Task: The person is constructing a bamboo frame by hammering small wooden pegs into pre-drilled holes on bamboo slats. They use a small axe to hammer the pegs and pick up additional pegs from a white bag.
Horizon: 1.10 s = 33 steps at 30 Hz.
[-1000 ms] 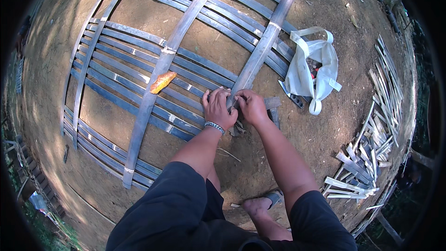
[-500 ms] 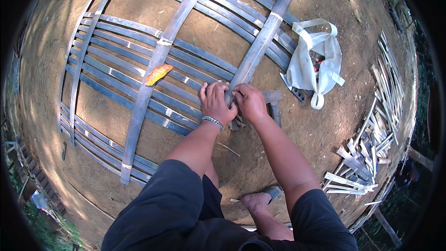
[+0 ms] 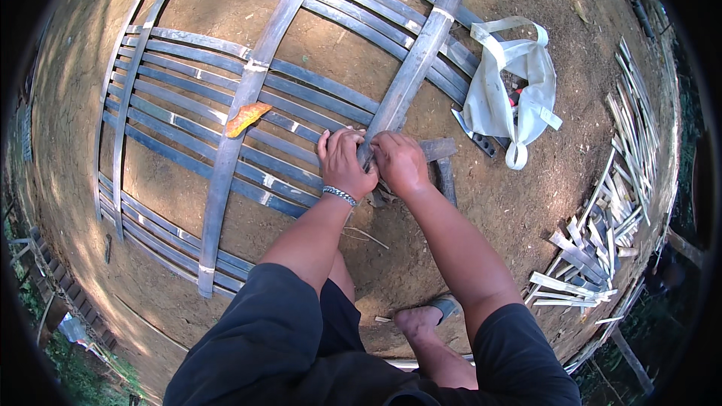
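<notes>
A lattice of split bamboo strips lies on the ground, with long crosspieces laid over thinner slats (image 3: 188, 89). My left hand (image 3: 347, 164), with a chain bracelet at the wrist, is closed around the near end of the right-hand bamboo crosspiece (image 3: 421, 60). Right against it, my right hand (image 3: 402, 164) is closed in a pinch at the crosspiece's edge; its fingertips are turned away and what they hold is hidden. Just beyond the right hand lies a dark L-shaped piece (image 3: 444, 169), partly covered by it.
An orange-yellow leaf (image 3: 247, 118) rests on the middle crosspiece (image 3: 226, 173). To the right, a white cloth bag (image 3: 511, 90) stands open with something red inside. Farther right is a heap of split bamboo offcuts (image 3: 594, 256). My foot (image 3: 421, 323) is on the dirt below.
The view has shifted slightly, moving the lattice a little leftward in the picture. Both hands stay at the crosspiece's near end; the right hand has rolled slightly, with its back turned more upward.
</notes>
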Motion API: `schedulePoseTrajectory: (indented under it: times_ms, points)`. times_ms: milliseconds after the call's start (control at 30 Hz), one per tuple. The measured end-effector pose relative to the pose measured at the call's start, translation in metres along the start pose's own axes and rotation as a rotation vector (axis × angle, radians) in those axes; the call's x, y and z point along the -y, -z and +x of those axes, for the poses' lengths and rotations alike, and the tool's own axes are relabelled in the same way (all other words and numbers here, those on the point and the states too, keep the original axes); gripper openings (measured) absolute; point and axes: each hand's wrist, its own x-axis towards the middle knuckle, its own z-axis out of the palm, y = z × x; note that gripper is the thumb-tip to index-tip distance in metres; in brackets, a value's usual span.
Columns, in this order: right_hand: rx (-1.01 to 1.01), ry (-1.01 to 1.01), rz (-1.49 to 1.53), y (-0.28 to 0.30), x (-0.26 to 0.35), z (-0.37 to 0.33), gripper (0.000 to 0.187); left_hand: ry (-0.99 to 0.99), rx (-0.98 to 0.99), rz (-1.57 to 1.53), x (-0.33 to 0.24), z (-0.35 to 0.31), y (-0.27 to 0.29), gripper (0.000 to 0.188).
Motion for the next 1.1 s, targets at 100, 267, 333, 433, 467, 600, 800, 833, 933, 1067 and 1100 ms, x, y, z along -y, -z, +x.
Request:
schedulePoseTrajectory:
  times_ms: [100, 267, 333, 433, 467, 600, 800, 833, 933, 1067, 1100]
  points:
    - [-0.010, 0.015, 0.005, -0.001, -0.001, 0.001, 0.011, 0.005, 0.002, -0.015, -0.001, 0.001, 0.001, 0.044]
    - [-0.016, 0.076, -0.032, 0.000, -0.001, 0.003, 0.009, 0.016, 0.011, -0.037, 0.002, -0.001, -0.002, 0.038]
    - [-0.006, 0.100, -0.071, 0.002, 0.002, 0.004, 0.008, 0.016, 0.022, -0.024, 0.002, 0.000, -0.001, 0.033]
    - [0.011, 0.134, -0.144, 0.004, 0.007, 0.005, 0.008, 0.016, 0.041, -0.003, 0.003, 0.001, 0.001, 0.029]
    - [0.003, 0.146, -0.155, 0.004, 0.007, 0.005, 0.010, 0.024, 0.046, -0.004, 0.002, 0.001, 0.001, 0.030]
    - [-0.003, 0.157, -0.174, 0.006, 0.012, 0.006, 0.013, 0.035, 0.050, 0.001, 0.003, 0.000, 0.000, 0.030]
    - [0.017, 0.160, -0.179, 0.007, 0.012, 0.006, 0.012, 0.038, 0.022, -0.003, 0.003, 0.000, -0.001, 0.022]
    - [0.004, 0.165, -0.173, 0.007, 0.011, 0.006, 0.012, 0.038, 0.019, -0.003, 0.003, 0.001, -0.001, 0.021]
    - [-0.020, 0.170, -0.164, 0.007, 0.012, 0.005, 0.012, 0.042, 0.013, -0.009, 0.001, 0.002, 0.000, 0.018]
    - [-0.033, 0.161, -0.162, 0.005, 0.012, 0.004, 0.013, 0.039, 0.021, -0.010, 0.001, 0.001, 0.000, 0.019]
    - [-0.040, 0.160, -0.159, 0.004, 0.011, 0.003, 0.014, 0.037, 0.022, -0.003, 0.002, 0.001, -0.001, 0.019]
